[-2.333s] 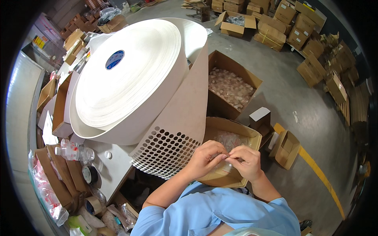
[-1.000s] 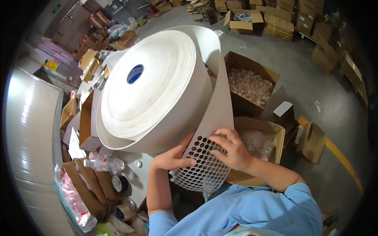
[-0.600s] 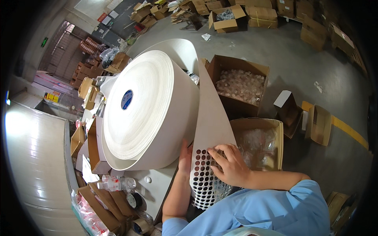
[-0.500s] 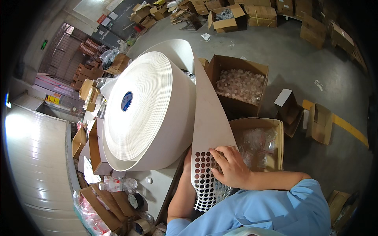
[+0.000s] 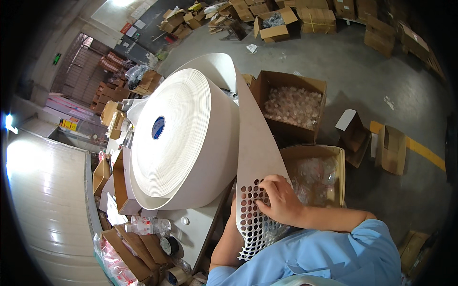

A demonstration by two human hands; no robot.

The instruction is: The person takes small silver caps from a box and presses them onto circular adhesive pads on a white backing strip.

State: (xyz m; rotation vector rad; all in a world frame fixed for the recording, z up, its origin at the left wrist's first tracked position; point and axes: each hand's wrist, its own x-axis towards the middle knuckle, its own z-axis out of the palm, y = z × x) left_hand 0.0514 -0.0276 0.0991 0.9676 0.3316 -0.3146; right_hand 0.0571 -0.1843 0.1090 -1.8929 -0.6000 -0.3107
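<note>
A wide white strip (image 5: 257, 138) comes off a large white roll (image 5: 179, 138) and runs down toward my body. Its near end is a perforated section (image 5: 253, 214) with rows of round holes, sagging at the bottom like a net. My right hand (image 5: 282, 202) rests on this section at the upper right holes, its fingers bent and the thumb apart from them. I make out nothing between them. My left forearm (image 5: 224, 245) goes up behind the strip's left side. The left hand and its fingers are hidden behind the strip.
The roll stands on a table (image 5: 202, 219) with a small white cap (image 5: 184, 220), a plastic bottle (image 5: 148, 226) and a tape roll (image 5: 168, 245). Right of the strip are a box of small translucent pieces (image 5: 293, 107) and a box with clear plastic (image 5: 312, 176). Cardboard boxes (image 5: 317, 20) line the back.
My right hand's fingers have curled more, from stretched to bent, still at the upper holes. The whole view has shifted slightly. The roll stays in place.
</note>
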